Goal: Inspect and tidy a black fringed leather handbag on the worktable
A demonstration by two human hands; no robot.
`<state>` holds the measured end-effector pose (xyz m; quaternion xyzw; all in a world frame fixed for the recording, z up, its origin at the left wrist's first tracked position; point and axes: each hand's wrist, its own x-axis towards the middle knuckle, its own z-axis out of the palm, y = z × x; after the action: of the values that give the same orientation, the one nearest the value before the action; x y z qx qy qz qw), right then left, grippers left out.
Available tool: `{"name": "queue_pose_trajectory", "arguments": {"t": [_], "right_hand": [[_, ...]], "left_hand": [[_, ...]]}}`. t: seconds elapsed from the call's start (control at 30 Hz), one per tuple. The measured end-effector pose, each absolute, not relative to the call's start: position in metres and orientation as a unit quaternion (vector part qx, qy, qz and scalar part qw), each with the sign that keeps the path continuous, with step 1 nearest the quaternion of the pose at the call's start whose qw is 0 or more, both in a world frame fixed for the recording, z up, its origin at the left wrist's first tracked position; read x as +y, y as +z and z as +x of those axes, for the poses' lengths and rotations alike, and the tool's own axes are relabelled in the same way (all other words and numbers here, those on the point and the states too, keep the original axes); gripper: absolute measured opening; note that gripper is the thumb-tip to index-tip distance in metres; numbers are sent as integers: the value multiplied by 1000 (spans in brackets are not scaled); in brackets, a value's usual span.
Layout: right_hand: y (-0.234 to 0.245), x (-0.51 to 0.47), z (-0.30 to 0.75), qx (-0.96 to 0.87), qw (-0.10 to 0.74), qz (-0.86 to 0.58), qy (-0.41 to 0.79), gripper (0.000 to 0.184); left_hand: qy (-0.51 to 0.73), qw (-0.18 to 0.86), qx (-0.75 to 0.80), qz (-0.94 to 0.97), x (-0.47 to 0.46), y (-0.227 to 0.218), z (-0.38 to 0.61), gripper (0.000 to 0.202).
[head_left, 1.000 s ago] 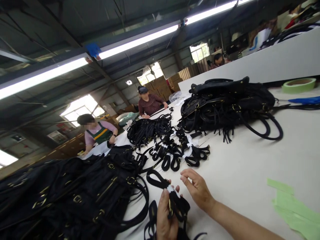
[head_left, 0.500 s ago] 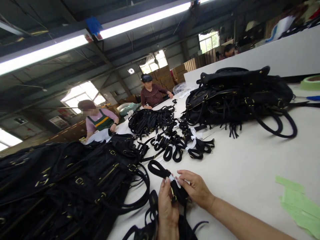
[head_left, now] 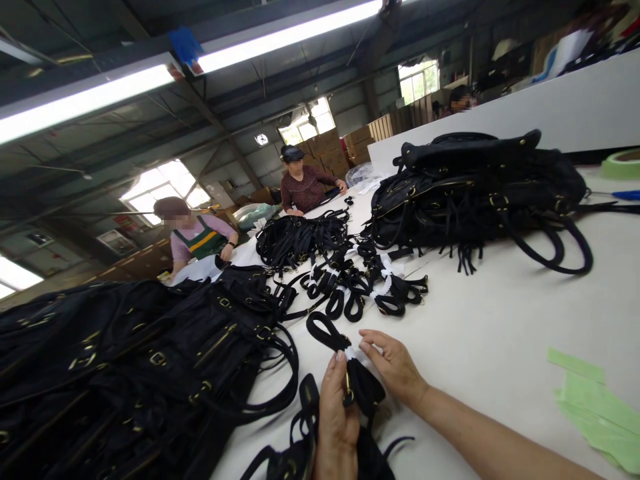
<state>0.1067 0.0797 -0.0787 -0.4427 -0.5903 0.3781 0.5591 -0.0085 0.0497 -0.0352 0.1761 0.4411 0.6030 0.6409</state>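
Strap bundle point(head_left: 368, 387) — likely light, supple, best gripped at its white wrap point(head_left: 352, 353) — is being clasped by the left hand point(head_left: 336, 403), the half-curled right hand point(head_left: 396, 368) showing no clear hold.

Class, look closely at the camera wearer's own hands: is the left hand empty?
No, the left hand holds a coiled black strap with a white band around its middle.

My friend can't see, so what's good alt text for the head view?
A person's left hand holds a coiled black strap in a white band, the right hand close by. More banded straps and piled black bags lie on the white table, with people beyond.
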Motion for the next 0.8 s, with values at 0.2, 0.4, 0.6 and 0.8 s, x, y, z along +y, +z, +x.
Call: {"name": "queue_pose_trajectory", "arguments": {"t": [0.2, 0.4, 0.6, 0.8], "right_hand": [[-73, 79, 106, -565, 539, -434, 449, 31], [-75, 89, 114, -506, 595, -477, 404, 34], [-80, 99, 123, -460, 627, -509, 369, 41], [-81, 102, 125, -442, 643, -516, 352, 42]], "left_hand": [[553, 679, 437, 206, 47, -41, -6, 38], [513, 688, 465, 216, 45, -45, -6, 42], [464, 703, 463, 275, 45, -43, -2, 46], [473, 689, 474, 277, 46, -43, -1, 42]]}}
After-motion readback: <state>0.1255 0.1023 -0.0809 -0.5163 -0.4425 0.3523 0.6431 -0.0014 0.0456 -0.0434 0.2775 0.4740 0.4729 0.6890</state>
